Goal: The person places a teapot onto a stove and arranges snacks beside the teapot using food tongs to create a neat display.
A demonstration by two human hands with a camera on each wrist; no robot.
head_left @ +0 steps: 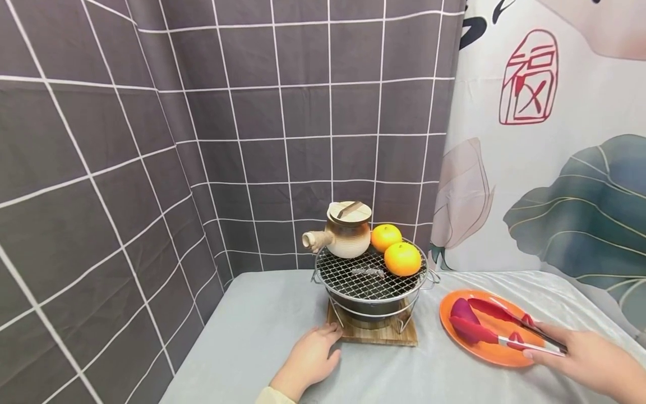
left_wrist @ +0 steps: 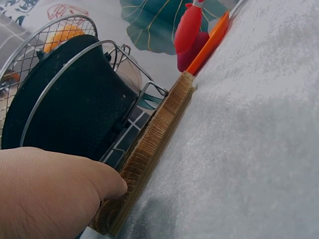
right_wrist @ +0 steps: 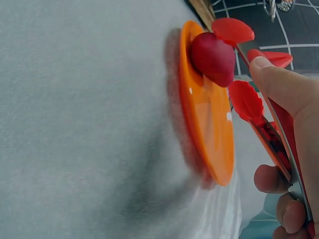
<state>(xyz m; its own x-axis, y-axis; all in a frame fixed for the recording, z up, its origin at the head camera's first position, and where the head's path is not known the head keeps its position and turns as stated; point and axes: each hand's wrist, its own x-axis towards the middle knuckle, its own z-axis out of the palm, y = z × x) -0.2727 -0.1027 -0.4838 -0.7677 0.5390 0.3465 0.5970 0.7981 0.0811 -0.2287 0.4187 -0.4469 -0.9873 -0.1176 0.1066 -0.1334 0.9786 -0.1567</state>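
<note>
My right hand [head_left: 587, 356] grips a pair of tongs [right_wrist: 286, 134] with red scalloped tips. In the head view the tong tips lie on either side of a smooth purple-red lump, like a sweet potato [head_left: 464, 314], on an orange plate [head_left: 504, 359]. The right wrist view shows the tong jaws spread apart, one tip right at the lump [right_wrist: 214, 59]. My left hand [head_left: 310, 356] rests at the front left corner of a wooden board [head_left: 378, 335], the thumb [left_wrist: 112, 184] against its edge. On that board stands a dark round stove [left_wrist: 75, 104] in a wire frame.
A wire mesh grill [head_left: 353, 280] tops the stove. It bears a clay side-handled pot [head_left: 348, 241] with a wooden lid and two oranges [head_left: 402, 259], one behind the other. A pale cloth [head_left: 242, 342] covers the table; a dark gridded curtain [head_left: 303, 112] hangs behind.
</note>
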